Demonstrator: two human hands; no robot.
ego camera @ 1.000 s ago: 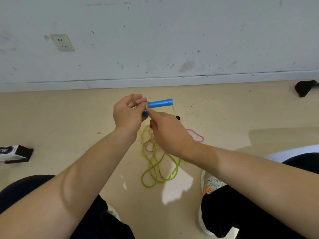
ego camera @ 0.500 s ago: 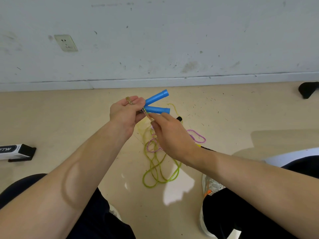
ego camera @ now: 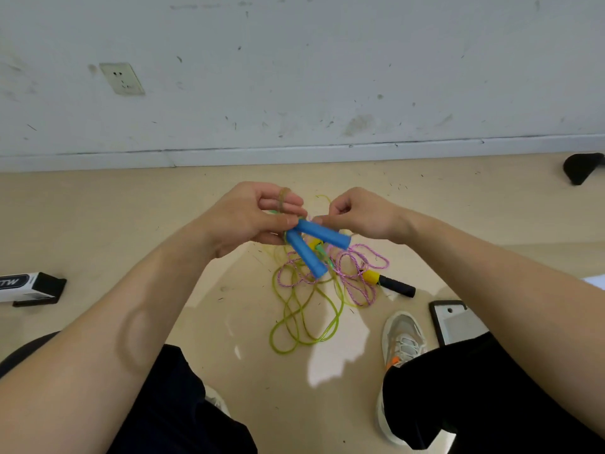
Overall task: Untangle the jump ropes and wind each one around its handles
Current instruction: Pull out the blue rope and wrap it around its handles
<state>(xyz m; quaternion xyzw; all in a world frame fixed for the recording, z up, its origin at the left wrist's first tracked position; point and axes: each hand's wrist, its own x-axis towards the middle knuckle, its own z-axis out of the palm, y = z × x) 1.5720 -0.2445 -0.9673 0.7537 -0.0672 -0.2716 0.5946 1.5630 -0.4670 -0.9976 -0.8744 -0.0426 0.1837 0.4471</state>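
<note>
My left hand (ego camera: 252, 217) grips the top ends of two blue handles (ego camera: 322, 235), which splay down and to the right. A loop of the yellow-green rope (ego camera: 302, 317) lies round one finger of that hand. My right hand (ego camera: 358, 214) pinches the thin rope right beside the upper blue handle. The rest of the yellow-green rope lies in loose loops on the floor, tangled with a pink braided rope (ego camera: 352, 267). One black handle with a yellow cap (ego camera: 391, 283) of the pink rope lies on the floor to the right.
I sit facing a white wall with a socket (ego camera: 121, 78). My knees in black trousers and a grey shoe (ego camera: 404, 339) frame the ropes. A black-and-white box (ego camera: 27, 288) lies at the left, a flat dark-edged panel (ego camera: 456, 322) at the right, a black object (ego camera: 582, 167) at the far right.
The blue handles have swung from pointing up and right to hanging down and right. My right hand rose from below the handles to beside them, uncovering the pink rope and black handle.
</note>
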